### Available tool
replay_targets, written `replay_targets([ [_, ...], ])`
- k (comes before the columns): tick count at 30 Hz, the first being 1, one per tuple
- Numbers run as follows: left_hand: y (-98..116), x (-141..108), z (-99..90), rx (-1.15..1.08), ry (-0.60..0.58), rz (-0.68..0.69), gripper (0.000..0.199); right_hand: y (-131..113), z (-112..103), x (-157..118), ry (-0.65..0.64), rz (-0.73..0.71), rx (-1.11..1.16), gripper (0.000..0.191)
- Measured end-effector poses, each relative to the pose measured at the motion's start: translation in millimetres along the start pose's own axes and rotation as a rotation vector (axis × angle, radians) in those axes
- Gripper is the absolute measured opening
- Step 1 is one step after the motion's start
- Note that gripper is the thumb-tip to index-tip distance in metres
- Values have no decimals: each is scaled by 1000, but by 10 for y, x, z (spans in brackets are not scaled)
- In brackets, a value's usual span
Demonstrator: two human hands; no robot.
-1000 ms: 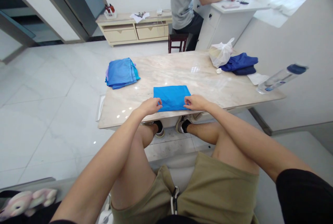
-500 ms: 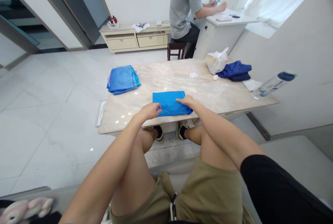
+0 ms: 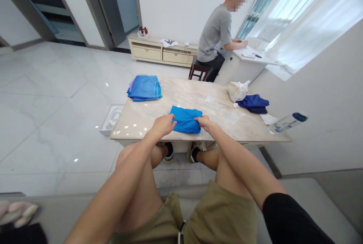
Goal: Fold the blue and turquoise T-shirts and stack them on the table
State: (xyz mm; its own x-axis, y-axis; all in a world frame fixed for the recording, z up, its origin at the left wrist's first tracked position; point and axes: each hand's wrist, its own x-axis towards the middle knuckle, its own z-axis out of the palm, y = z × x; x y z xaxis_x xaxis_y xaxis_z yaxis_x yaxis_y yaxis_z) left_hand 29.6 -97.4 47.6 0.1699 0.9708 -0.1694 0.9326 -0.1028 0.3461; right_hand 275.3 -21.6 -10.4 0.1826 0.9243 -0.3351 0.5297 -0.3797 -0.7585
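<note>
Pinching the right edge of the folded blue cloth (image 3: pixel 185 120) between thumb and fingers, your right hand (image 3: pixel 204 122) faces your left hand (image 3: pixel 163 125), whose fingers curl at the cloth's left edge; whether they grip it, I cannot tell. The cloth is on the pale table (image 3: pixel 227 126), near your side, well apart from the stack of folded cloths (image 3: pixel 144 88) farther off to your left.

Bright blue cloth (image 3: pixel 185 121); cream tabletop (image 3: pixel 224 128) (faintly marbled); khaki shorts (image 3: pixel 227 213).
</note>
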Motion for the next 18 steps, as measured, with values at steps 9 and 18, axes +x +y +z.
replay_targets([
  [9, -932, -463, -135, -14, 129, -259, 39, -902, -398, 51, -131, -58, 558, 22],
  [18, -1213, -536, -140, 52, 76, -343, 33, -2684, 340, 844, -82, -352, 977, 27],
])
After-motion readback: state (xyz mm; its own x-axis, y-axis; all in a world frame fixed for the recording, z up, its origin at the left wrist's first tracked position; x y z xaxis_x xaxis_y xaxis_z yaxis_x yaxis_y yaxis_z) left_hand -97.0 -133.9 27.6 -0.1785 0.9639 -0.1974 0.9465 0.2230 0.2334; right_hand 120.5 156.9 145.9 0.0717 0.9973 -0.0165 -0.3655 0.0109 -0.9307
